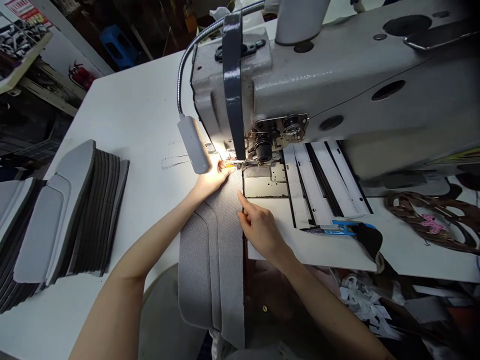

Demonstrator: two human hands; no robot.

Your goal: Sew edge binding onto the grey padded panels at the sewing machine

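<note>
A grey padded fabric panel (230, 250) with stitched curved lines hangs off the table's front edge, its far end under the sewing machine's presser foot (240, 166). At that far end, my left hand (212, 177) is closed on the panel's left side, thumb on top, close to the needle area. Something small and yellow shows at its fingertips; what it is I cannot make out. Alongside the panel's right edge is my right hand (260, 225), index finger stretched out onto the fabric, thumb touching the edge and the other fingers loosely curled.
The grey sewing machine (330, 75) fills the upper right, with a lamp (194, 145) over the needle. Stacked grey panels (82, 210) stand at left. White perforated strips (318, 185), blue-handled scissors (345, 228) and a brown strappy item (435, 220) lie at right.
</note>
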